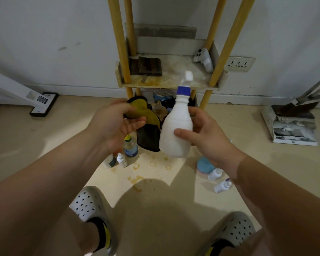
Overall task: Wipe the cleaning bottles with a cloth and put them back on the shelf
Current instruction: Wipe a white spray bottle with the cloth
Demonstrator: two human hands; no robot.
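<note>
Wiping step: the right hand grips the white spray bottle mid-air before the shelf, the left hand pinches the cloth just beside it; next, the cloth must meet the bottle body.

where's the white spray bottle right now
Head view, just right of centre: the right hand holds the white spray bottle before the shelf, beside the cloth.

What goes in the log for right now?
left hand: grips yellow cloth | right hand: holds white spray bottle | shelf: bottle not back
</note>
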